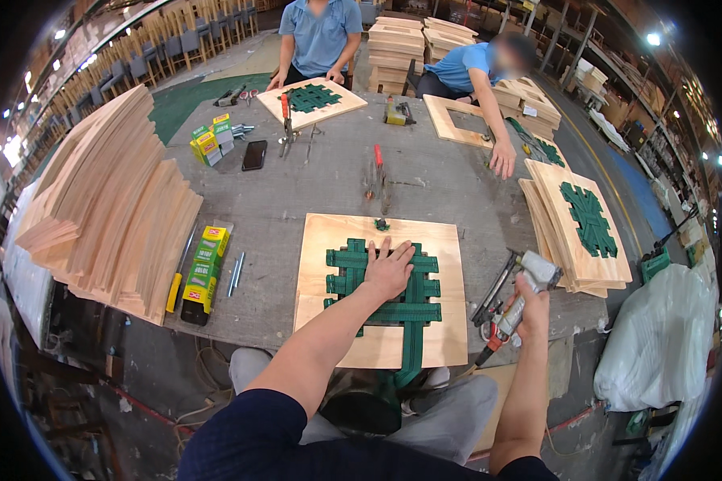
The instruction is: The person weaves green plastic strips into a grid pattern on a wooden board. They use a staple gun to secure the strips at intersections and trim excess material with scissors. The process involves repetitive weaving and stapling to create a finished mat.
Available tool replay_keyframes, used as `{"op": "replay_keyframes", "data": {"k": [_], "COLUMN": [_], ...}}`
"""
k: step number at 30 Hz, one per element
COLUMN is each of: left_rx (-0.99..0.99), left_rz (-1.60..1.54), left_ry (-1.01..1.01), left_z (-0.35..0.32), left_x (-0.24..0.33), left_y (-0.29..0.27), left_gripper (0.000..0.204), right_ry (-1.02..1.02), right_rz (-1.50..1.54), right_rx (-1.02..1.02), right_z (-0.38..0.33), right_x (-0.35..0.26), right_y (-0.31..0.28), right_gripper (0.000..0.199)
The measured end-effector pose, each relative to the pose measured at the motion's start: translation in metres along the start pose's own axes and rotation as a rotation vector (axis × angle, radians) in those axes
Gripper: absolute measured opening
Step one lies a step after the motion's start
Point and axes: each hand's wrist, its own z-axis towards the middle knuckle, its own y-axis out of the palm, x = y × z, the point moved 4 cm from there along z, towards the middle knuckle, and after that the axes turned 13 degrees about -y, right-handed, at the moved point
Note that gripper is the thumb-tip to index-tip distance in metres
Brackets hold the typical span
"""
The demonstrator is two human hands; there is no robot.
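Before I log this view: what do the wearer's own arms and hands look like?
Left sleeve and right sleeve: dark navy, short, no markings visible. Left forearm and right forearm bare. Left hand and right hand: no gloves; no wristwatch visible.

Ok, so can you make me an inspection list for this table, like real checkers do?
Surface: grey table, worn-looking.
Work pieces: wooden panel with green webbing woven across it, one strap running off the near edge.
Clutter: phone, yellow-green carton and loose metal strips, left of the panel.
Hands: left hand lies flat on the webbing; right hand grips a staple gun.
Cables: red line, hose or cable, on the floor at left.
Surroundings: two people in blue shirts opposite; stacked wooden boards at left.
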Motion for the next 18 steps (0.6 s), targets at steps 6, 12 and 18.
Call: {"op": "replay_keyframes", "data": {"k": [6, 12, 18], "left_rx": [0.069, 0.129, 0.247], "left_rz": [-0.041, -0.082, -0.149], "left_ry": [0.023, 0.019, 0.039], "left_z": [0.001, 0.002, 0.001], "left_x": [0.012, 0.011, 0.004], "left_y": [0.001, 0.000, 0.000], "left_gripper": [0.053, 0.051, 0.050], "right_ry": [0.098, 0.247, 0.279], "right_rz": [-0.177, -0.311, -0.399], "right_rx": [-0.261, -0.372, -0.379], "right_z": [0.012, 0.037, 0.046], "right_x": [0.003, 0.043, 0.059], "right_y": [0.080, 0.156, 0.181], "right_gripper": [0.036, 0.034, 0.033]}}
